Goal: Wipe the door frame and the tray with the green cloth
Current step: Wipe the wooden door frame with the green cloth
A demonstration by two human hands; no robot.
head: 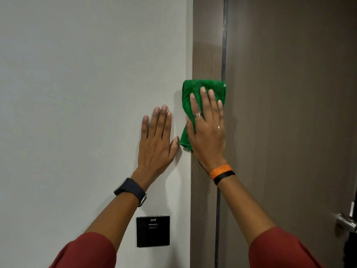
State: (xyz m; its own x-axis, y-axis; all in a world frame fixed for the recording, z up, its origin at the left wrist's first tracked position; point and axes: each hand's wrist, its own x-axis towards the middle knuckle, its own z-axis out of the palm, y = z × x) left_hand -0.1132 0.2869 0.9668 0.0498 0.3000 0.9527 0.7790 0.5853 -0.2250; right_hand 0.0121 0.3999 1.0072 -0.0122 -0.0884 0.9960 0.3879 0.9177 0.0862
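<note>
Your right hand [207, 130] presses flat, fingers spread, hiding much of the green cloth [201, 89] on the door frame [206, 45]. Your left hand [157, 140] lies open on the wall [87, 84] beside it.

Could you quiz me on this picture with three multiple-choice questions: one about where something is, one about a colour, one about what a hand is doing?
1. Where is the black wall panel?
A. Above the cloth
B. On the white wall, below the left hand
C. On the door

2. What colour is the upper band on the right wrist?
A. Orange
B. Blue
C. White

3. What is the left hand doing?
A. Gripping the cloth
B. Turning the door handle
C. Lying flat and open on the wall

Answers:
1 B, the panel sits on the wall under the left forearm.
2 A, the orange band sits above a black one.
3 C, only the right hand presses the green cloth to the door frame.
</note>
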